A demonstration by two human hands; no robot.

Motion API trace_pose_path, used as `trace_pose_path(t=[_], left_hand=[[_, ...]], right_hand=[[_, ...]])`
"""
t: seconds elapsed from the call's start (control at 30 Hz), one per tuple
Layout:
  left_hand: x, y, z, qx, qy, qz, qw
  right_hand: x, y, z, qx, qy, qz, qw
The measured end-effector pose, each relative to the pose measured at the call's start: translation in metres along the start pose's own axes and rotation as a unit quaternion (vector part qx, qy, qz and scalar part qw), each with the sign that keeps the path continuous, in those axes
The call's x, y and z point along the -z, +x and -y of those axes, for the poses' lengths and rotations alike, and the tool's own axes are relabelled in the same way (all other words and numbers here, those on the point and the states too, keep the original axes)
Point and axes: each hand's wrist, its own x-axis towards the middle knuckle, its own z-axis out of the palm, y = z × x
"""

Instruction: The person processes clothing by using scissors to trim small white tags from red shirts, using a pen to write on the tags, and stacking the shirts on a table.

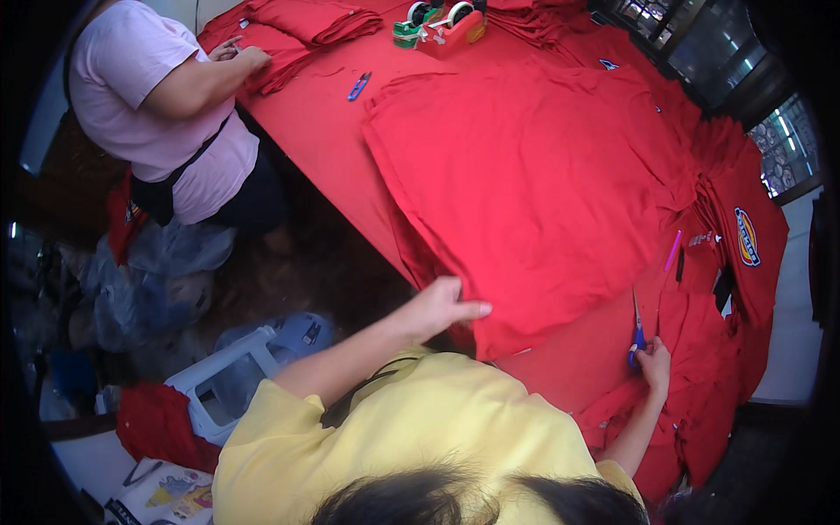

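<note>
Left grip (453,308): thumb pointing right, clamped on the red garment (534,192). Right grip (653,360): fingers closed around blue scissors (638,337).

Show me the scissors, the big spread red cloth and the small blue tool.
Scissors (639,336): head view, on the blue handle.
Big spread red cloth (534,184): head view, middle of its upper surface.
Small blue tool (358,87): head view, mid-body.

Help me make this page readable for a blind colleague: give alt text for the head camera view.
The camera wearer's left hand grips the near edge of red cloth spread on a red table, while the right hand holds blue-handled scissors. At upper left, a pink-shirted co-worker stands beside piled red garments.
</note>
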Motion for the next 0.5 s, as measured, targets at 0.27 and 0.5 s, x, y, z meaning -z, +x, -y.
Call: trace_pose_path(t=[0.27, 0.5], left_hand=[[0.113, 0.116, -0.109, 0.013, -0.19, -0.033, 0.981], [0.141, 0.144, -0.072, 0.047, -0.131, -0.009, 0.99]], right_hand=[[-0.008, -0.058, 0.125, 0.062, 0.53, 0.002, 0.846], [-0.093, -0.091, 0.282, 0.064, 0.706, 0.161, 0.686]])
